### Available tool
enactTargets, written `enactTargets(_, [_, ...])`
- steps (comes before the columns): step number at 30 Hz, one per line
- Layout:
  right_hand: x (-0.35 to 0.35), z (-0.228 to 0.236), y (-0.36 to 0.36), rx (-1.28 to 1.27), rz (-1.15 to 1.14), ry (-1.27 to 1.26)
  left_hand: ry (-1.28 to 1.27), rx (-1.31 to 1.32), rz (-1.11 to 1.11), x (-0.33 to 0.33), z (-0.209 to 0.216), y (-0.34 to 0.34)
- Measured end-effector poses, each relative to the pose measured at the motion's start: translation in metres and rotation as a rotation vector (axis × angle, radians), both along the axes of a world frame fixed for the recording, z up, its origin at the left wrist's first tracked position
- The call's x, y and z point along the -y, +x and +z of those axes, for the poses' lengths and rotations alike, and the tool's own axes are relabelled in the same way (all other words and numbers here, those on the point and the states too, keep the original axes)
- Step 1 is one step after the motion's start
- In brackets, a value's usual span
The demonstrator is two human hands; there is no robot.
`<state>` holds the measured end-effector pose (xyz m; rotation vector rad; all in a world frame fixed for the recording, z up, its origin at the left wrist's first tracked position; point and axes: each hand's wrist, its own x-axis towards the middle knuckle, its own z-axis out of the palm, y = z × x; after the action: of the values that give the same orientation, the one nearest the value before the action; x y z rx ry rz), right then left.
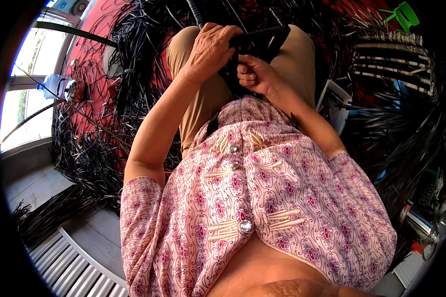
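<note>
Between my knees is a dark piece of work with a black wrapped bar (262, 35), which looks like a handle or part of a frame. My left hand (209, 53) is closed over the bar's left end, its fingers bent round it. Just below and to the right, my right hand (256, 74) is closed, the fingers curled in and the thumb pressed on them. Whatever lies in those fingers is too dark to make out. A second black wrapped rod (195, 14) rises beyond my left hand. Shadow hides the lower part of the work.
Heaps of loose black strips (91, 158) cover much of the red floor covering (91, 111). At right lie a black-and-white woven piece (394, 62), a green plastic object (405, 17) and a white tray (339, 116). A white slatted surface (74, 265) stands at lower left.
</note>
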<state>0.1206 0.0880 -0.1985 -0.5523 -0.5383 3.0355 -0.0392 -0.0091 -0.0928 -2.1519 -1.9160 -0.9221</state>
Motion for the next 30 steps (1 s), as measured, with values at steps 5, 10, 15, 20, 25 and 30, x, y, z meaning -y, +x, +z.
enactTargets(5, [0.002,0.010,0.003,0.056,-0.049,0.057,-0.049,0.087,0.001,0.001,0.007,0.000])
enactTargets(10, [0.018,0.031,0.011,0.279,-0.239,0.472,-0.110,0.151,-0.031,0.004,0.014,-0.009])
enactTargets(15, [0.028,0.042,0.016,0.320,-0.327,0.789,-0.019,0.129,0.050,0.003,0.006,0.000])
enactTargets(20, [0.033,0.047,0.019,0.305,-0.333,0.867,0.105,0.183,0.110,0.002,-0.005,0.005])
enactTargets(25, [0.031,0.041,0.017,0.284,-0.353,0.885,0.151,0.224,0.093,0.002,-0.008,0.003])
enactTargets(30, [0.031,0.039,0.016,0.239,-0.390,0.874,0.173,0.243,0.100,0.003,-0.012,0.003])
